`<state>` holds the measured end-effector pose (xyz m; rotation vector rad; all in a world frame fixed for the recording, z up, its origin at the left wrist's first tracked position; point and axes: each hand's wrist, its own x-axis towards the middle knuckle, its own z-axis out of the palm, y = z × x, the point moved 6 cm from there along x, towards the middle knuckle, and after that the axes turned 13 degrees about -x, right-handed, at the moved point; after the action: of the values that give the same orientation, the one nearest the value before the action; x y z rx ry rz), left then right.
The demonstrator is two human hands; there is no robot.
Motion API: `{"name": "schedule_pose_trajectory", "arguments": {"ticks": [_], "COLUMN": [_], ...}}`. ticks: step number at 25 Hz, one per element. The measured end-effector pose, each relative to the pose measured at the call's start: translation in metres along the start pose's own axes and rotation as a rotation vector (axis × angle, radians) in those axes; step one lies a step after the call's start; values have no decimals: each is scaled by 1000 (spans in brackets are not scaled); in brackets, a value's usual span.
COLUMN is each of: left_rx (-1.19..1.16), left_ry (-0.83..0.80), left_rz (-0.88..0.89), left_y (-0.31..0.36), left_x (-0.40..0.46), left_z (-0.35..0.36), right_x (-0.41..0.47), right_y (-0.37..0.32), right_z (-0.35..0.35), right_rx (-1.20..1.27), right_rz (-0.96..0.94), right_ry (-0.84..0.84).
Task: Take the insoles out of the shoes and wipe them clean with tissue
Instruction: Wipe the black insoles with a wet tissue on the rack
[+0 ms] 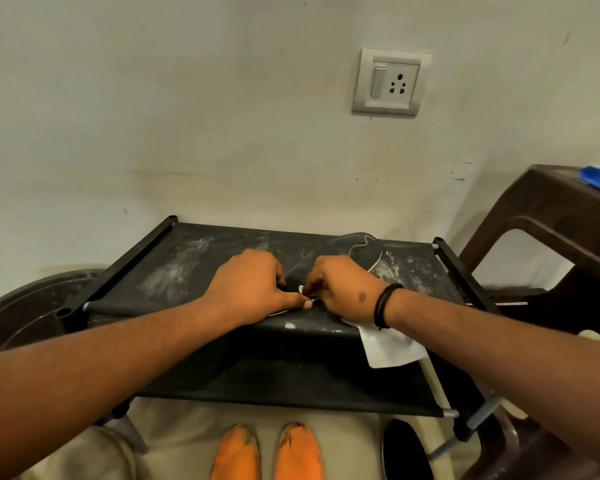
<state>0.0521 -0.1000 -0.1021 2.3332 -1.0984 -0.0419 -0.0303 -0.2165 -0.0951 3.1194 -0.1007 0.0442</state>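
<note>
On the dusty black rack (pixel 194 268), both hands meet at the near end of a dark insole (pixel 340 251) that lies toward the far right. The left hand (pixel 253 285) and right hand (pixel 340 289) curl their fingers on its edge. A white tissue (pixel 388 348) lies under the right wrist.

The rack shelf (pixel 194 271) is matt black cloth, dusted with pale chalky smears, stretched between black plastic end rails (pixel 118 271) and dull grey metal tubes (pixel 449 412). On it lies a dark, matt insole (pixel 347 249) with a pale foam-like edge. At the shelf's right front corner hangs a soft white tissue (pixel 388 348), faintly textured. Right of the shelf stands a brown plastic stool (pixel 548 209) with a slight sheen. Below the shelf, orange shoes (pixel 267 452) look like scuffed, matt fabric
</note>
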Motion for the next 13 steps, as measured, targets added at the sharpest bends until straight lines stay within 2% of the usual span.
{"name": "schedule_pose_trajectory", "arguments": {"ticks": [4, 8, 13], "left_rx": [-8, -10, -20], "left_ry": [-17, -22, -20], "left_rz": [-6, -9, -3], "left_y": [-2, -3, -2], "left_x": [2, 2, 1], "left_z": [2, 3, 2], "right_x": [-3, -13, -8], "right_y": [20, 11, 29], "right_z": [-6, 1, 2], "right_rx": [-71, 11, -43], "right_rz": [70, -6, 59], "right_ry": [-20, -108, -105]}}
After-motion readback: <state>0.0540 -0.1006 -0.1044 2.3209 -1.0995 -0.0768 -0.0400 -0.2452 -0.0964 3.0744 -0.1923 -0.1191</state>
